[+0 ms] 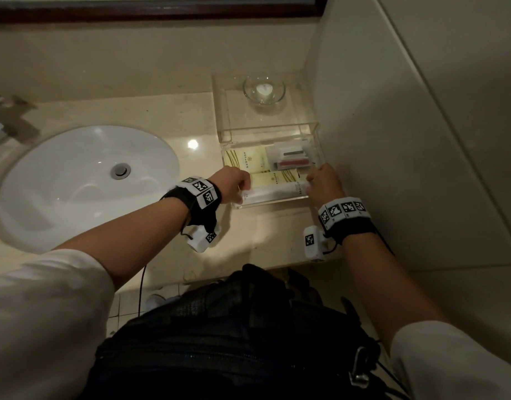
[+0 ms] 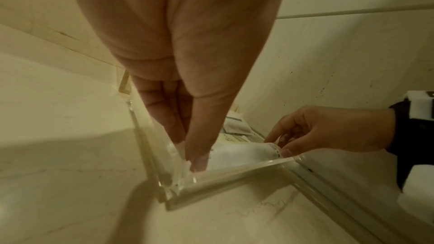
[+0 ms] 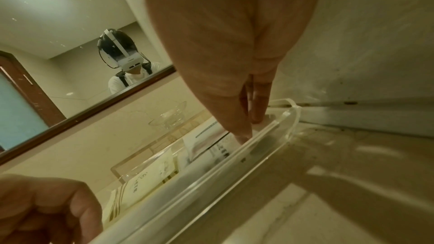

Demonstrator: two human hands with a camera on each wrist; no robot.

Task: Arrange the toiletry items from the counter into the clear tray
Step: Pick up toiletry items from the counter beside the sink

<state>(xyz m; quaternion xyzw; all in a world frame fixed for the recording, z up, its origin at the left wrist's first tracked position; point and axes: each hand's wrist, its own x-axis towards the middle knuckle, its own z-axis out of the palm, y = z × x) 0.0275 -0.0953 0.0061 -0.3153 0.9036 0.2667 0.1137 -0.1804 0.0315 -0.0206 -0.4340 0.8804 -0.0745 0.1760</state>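
A clear acrylic tray (image 1: 273, 202) sits on the counter by the right wall. Inside lie two cream packets with gold lines (image 1: 250, 161) and a white box (image 1: 291, 158) with a black and a red item. Along the tray's front lies a long white packet (image 1: 273, 193). My left hand (image 1: 244, 192) pinches its left end, thumb against fingers (image 2: 190, 153). My right hand (image 1: 310, 183) pinches the serrated right end (image 2: 274, 147). In the right wrist view my right fingertips (image 3: 249, 131) reach down just inside the tray wall (image 3: 265, 157).
A clear raised shelf (image 1: 277, 127) behind the tray carries a glass bowl (image 1: 264, 90) with a white soap. The white sink (image 1: 84, 180) is to the left, a faucet (image 1: 0, 122) at the far left. The wall (image 1: 392, 140) stands right beside the tray.
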